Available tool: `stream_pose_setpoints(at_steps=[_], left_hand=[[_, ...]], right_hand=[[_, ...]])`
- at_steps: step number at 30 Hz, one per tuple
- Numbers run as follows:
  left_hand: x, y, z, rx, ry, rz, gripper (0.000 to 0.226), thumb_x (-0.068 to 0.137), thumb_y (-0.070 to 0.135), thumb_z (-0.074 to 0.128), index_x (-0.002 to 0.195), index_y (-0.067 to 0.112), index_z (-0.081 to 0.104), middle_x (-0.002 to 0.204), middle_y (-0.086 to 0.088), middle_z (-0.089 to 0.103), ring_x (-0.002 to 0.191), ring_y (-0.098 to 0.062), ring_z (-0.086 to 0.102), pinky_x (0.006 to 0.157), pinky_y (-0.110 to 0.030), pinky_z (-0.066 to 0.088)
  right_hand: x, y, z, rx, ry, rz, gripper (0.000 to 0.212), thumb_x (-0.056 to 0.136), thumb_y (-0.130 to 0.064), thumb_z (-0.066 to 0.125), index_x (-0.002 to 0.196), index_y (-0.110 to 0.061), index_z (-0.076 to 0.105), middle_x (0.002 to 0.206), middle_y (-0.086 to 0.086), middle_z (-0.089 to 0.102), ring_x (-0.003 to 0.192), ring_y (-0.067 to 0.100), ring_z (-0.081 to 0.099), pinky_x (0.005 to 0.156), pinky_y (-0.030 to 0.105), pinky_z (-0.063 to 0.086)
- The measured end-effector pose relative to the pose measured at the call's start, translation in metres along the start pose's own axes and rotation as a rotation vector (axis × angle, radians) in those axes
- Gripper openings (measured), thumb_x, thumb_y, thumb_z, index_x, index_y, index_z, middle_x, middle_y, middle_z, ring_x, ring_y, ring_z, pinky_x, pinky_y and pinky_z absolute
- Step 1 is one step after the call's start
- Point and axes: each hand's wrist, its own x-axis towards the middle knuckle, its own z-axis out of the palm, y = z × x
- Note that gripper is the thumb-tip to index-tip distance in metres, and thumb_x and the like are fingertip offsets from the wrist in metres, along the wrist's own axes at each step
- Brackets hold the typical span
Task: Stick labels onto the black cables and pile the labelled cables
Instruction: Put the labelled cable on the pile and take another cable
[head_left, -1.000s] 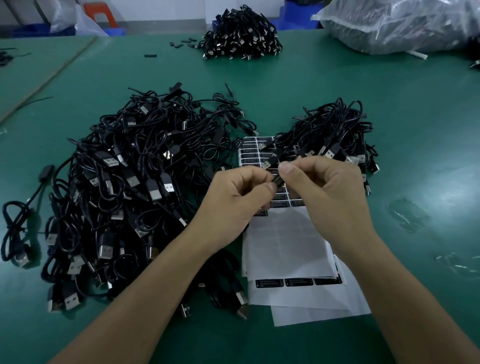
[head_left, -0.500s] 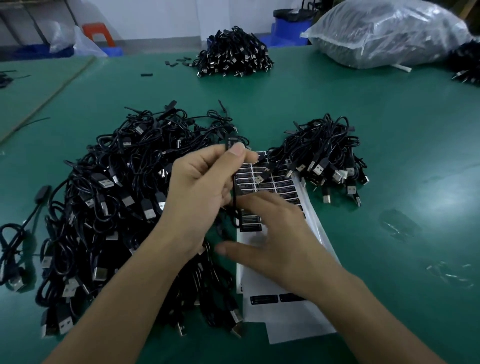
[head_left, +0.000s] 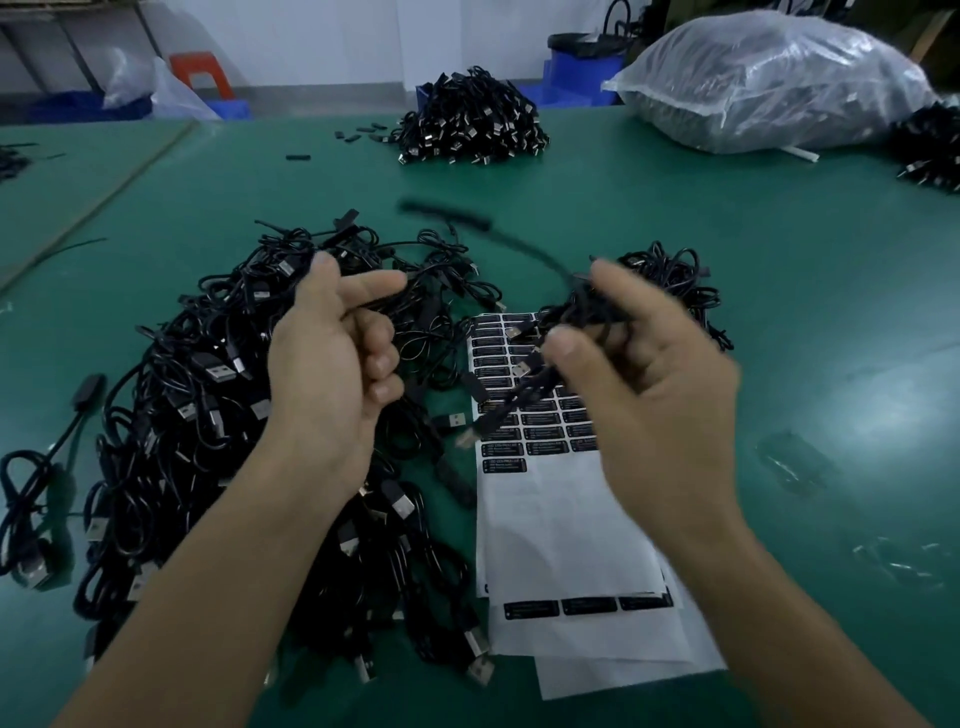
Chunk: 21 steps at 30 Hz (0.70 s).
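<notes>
My right hand (head_left: 649, 374) grips a black cable (head_left: 582, 317) above the label sheet (head_left: 524, 431); the cable's free end (head_left: 519, 244) swings blurred through the air. My left hand (head_left: 332, 364) hovers over the big tangled cable pile (head_left: 208, 389). Its thumb and index finger are spread, its other fingers curl inward, and it holds nothing. A smaller cable pile (head_left: 670, 280) lies beyond my right hand. The sheet carries rows of black labels and rests on white backing paper (head_left: 561, 545).
On the green table (head_left: 779, 312), another cable heap (head_left: 472, 124) sits at the far middle and a clear plastic bag (head_left: 769, 83) of goods at the far right. More cables (head_left: 930, 150) lie at the right edge. Small black parts (head_left: 358, 136) are scattered near the far heap.
My left hand let go of the cable it held up. My right hand left the label sheet, took the cable and lifted it toward the right.
</notes>
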Motion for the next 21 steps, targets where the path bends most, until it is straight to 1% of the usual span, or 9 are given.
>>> stream_pose_setpoints(at_steps=[2, 5, 7, 9, 11, 13, 14, 17, 21], left_hand=[[0.001, -0.006, -0.001, 0.162, 0.005, 0.042, 0.034, 0.106, 0.032, 0.046, 0.087, 0.019, 0.072, 0.053, 0.009, 0.044, 0.046, -0.006, 0.034, 0.04, -0.019, 0.028], [0.001, -0.02, -0.002, 0.504, -0.065, 0.123, 0.028, 0.101, 0.024, 0.054, 0.079, 0.023, 0.071, 0.05, 0.011, 0.047, 0.047, -0.01, 0.037, 0.045, -0.026, 0.032], [0.002, -0.029, -0.003, 0.726, -0.165, 0.152, 0.023, 0.097, 0.022, 0.058, 0.078, 0.023, 0.07, 0.051, 0.011, 0.055, 0.048, -0.012, 0.046, 0.049, -0.031, 0.042], [0.001, -0.037, -0.003, 0.931, -0.26, 0.185, 0.019, 0.096, 0.021, 0.061, 0.079, 0.024, 0.07, 0.058, 0.012, 0.063, 0.052, -0.006, 0.056, 0.055, -0.024, 0.051], [0.0, -0.04, -0.003, 1.045, -0.296, 0.217, 0.017, 0.096, 0.021, 0.061, 0.082, 0.026, 0.069, 0.066, 0.012, 0.065, 0.062, -0.002, 0.06, 0.054, -0.011, 0.045], [-0.002, -0.039, -0.003, 1.088, -0.298, 0.21, 0.016, 0.097, 0.023, 0.06, 0.083, 0.028, 0.067, 0.071, 0.013, 0.065, 0.068, 0.001, 0.06, 0.053, -0.009, 0.044], [-0.002, -0.038, -0.003, 1.105, -0.292, 0.216, 0.016, 0.097, 0.024, 0.06, 0.083, 0.029, 0.067, 0.073, 0.013, 0.065, 0.067, -0.001, 0.061, 0.054, -0.01, 0.045], [-0.005, -0.031, -0.002, 1.201, -0.241, 0.297, 0.014, 0.096, 0.027, 0.061, 0.083, 0.031, 0.064, 0.075, 0.014, 0.064, 0.068, -0.006, 0.061, 0.064, -0.033, 0.056], [-0.009, -0.016, -0.001, 1.413, -0.017, 0.58, 0.008, 0.093, 0.028, 0.066, 0.087, 0.03, 0.062, 0.085, 0.015, 0.055, 0.08, -0.01, 0.056, 0.053, -0.028, 0.042]], right_hand=[[0.024, 0.003, -0.012, -0.066, 0.055, 0.09, 0.069, 0.09, -0.026, 0.073, 0.15, -0.024, 0.039, 0.101, -0.008, 0.075, 0.096, 0.004, 0.071, 0.093, 0.034, 0.057], [0.066, 0.007, -0.029, -0.234, 0.153, 0.153, 0.073, 0.09, -0.034, 0.067, 0.152, -0.032, 0.029, 0.108, -0.001, 0.071, 0.116, 0.03, 0.061, 0.103, 0.052, 0.047], [0.091, 0.007, -0.038, -0.334, 0.209, 0.169, 0.069, 0.09, -0.033, 0.065, 0.151, -0.029, 0.032, 0.114, 0.002, 0.061, 0.119, 0.031, 0.054, 0.102, 0.043, 0.045], [0.111, 0.009, -0.044, -0.402, 0.211, 0.186, 0.067, 0.093, -0.028, 0.065, 0.152, -0.025, 0.034, 0.121, 0.006, 0.053, 0.119, 0.024, 0.047, 0.093, 0.031, 0.039], [0.123, 0.013, -0.047, -0.466, 0.175, 0.241, 0.067, 0.096, -0.027, 0.063, 0.154, -0.025, 0.031, 0.141, 0.012, 0.045, 0.12, 0.022, 0.041, 0.091, 0.028, 0.031], [0.126, 0.016, -0.047, -0.513, 0.156, 0.286, 0.07, 0.098, -0.029, 0.061, 0.157, -0.024, 0.025, 0.152, 0.013, 0.038, 0.13, 0.026, 0.035, 0.095, 0.032, 0.031], [0.124, 0.018, -0.046, -0.528, 0.151, 0.299, 0.071, 0.098, -0.032, 0.06, 0.158, -0.022, 0.022, 0.153, 0.014, 0.037, 0.136, 0.028, 0.033, 0.1, 0.036, 0.032], [0.111, 0.021, -0.042, -0.6, 0.112, 0.328, 0.076, 0.097, -0.042, 0.056, 0.159, -0.017, 0.018, 0.154, 0.016, 0.034, 0.142, 0.031, 0.029, 0.109, 0.041, 0.029], [0.073, 0.026, -0.034, -0.68, 0.167, 0.119, 0.056, 0.095, -0.035, 0.059, 0.145, -0.016, 0.044, 0.134, 0.013, 0.04, 0.125, 0.028, 0.04, 0.091, 0.019, 0.024]])
